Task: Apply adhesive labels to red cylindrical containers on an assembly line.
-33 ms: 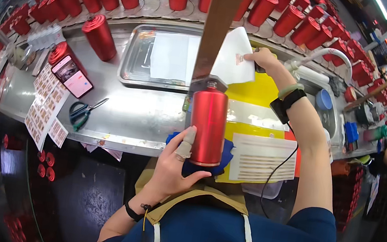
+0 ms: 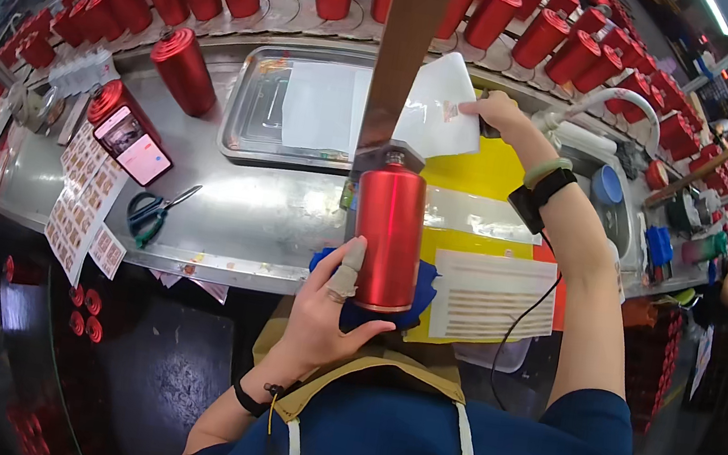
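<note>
In front of me a shiny red metal canister (image 2: 387,240) stands upright, its neck at the lower end of a brown bar (image 2: 401,54). My left hand (image 2: 329,316) lies against its lower left side, thumb stretched away, with pale covers on some fingers. Other fingertips may be hidden behind the canister. Beyond it on the right, my right hand (image 2: 498,116) pinches the edge of a white sheet (image 2: 442,112) with a small brownish print near the thumb. Something dark shows beneath that hand, too hidden to name. Blue cloth (image 2: 422,297) lies behind the canister's base.
A metal tray (image 2: 239,119) holds white paper. Left are scissors (image 2: 149,214), a phone (image 2: 133,146) against a red canister, and printed sheets (image 2: 85,205). A striped sheet (image 2: 495,294) lies on the yellow surface (image 2: 475,174). Many canisters line the conveyor (image 2: 274,12); a tap (image 2: 609,99) stands right.
</note>
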`<action>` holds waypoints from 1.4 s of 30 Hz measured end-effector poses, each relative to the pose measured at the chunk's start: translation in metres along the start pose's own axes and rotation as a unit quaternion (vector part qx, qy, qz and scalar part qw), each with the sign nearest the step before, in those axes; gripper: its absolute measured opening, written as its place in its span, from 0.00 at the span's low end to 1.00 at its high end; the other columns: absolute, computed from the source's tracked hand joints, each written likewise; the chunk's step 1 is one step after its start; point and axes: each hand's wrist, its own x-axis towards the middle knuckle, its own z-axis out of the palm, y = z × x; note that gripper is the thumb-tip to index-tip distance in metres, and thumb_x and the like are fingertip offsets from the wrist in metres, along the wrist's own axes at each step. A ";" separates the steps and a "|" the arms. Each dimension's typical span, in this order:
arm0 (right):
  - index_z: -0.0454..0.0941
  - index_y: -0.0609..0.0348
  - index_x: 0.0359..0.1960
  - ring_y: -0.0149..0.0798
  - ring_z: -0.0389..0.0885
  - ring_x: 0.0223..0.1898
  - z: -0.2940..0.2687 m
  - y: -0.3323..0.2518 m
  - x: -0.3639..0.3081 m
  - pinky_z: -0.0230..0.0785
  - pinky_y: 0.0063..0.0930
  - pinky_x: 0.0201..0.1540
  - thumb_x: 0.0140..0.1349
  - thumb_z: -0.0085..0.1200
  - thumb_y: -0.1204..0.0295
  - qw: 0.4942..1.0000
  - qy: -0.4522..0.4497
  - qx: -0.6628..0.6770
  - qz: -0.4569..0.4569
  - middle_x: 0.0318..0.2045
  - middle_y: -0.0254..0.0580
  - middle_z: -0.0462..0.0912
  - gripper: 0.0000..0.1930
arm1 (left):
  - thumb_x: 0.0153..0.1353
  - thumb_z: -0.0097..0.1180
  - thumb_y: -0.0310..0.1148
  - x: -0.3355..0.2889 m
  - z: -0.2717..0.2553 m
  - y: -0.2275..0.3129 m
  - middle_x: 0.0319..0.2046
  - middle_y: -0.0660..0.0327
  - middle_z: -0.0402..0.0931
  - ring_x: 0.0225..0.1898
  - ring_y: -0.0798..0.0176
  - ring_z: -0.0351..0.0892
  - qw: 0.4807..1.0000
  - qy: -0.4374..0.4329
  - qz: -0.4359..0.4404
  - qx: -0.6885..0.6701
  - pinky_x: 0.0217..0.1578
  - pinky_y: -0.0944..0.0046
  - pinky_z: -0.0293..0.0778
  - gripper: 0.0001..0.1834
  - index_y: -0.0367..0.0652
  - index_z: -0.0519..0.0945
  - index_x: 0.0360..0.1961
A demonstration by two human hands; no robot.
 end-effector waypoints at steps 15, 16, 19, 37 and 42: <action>0.82 0.73 0.52 0.49 0.87 0.42 0.020 0.005 0.019 0.77 0.39 0.49 0.58 0.63 0.41 0.954 0.140 -0.231 -0.133 0.44 0.51 0.88 0.39 | 0.47 0.80 0.41 -0.001 0.006 0.006 0.67 0.41 0.68 0.65 0.41 0.72 1.000 -0.004 0.002 0.018 0.63 0.51 0.71 0.57 0.35 0.62 0.74; 0.82 0.76 0.48 0.54 0.86 0.46 0.035 0.010 0.009 0.76 0.40 0.53 0.55 0.63 0.40 0.943 0.146 -0.256 -0.155 0.42 0.56 0.87 0.41 | 0.47 0.80 0.41 -0.001 0.005 0.005 0.67 0.41 0.68 0.65 0.41 0.72 1.000 -0.004 0.001 0.022 0.63 0.51 0.71 0.57 0.35 0.62 0.74; 0.82 0.76 0.48 0.52 0.87 0.42 0.048 0.015 -0.007 0.77 0.39 0.49 0.56 0.65 0.48 0.980 0.006 -0.178 -0.086 0.40 0.56 0.88 0.35 | 0.47 0.80 0.40 -0.001 0.006 0.007 0.68 0.41 0.67 0.67 0.40 0.70 1.000 -0.017 0.008 0.021 0.65 0.51 0.70 0.56 0.35 0.62 0.74; 0.73 0.69 0.58 0.41 0.86 0.44 -0.100 0.226 -0.280 0.80 0.35 0.48 0.63 0.58 0.79 0.800 0.461 0.385 0.000 0.48 0.48 0.83 0.21 | 0.43 0.81 0.36 -0.010 0.026 0.011 0.74 0.42 0.57 0.74 0.38 0.57 0.996 -0.032 0.012 0.084 0.71 0.48 0.58 0.60 0.39 0.58 0.76; 0.74 0.69 0.57 0.40 0.83 0.48 -0.150 0.316 -0.402 0.75 0.35 0.52 0.63 0.56 0.77 0.657 0.688 0.305 -0.047 0.50 0.48 0.82 0.20 | 0.44 0.80 0.36 -0.017 0.039 0.008 0.75 0.40 0.53 0.75 0.37 0.53 0.994 -0.019 0.013 0.105 0.73 0.48 0.52 0.61 0.39 0.56 0.77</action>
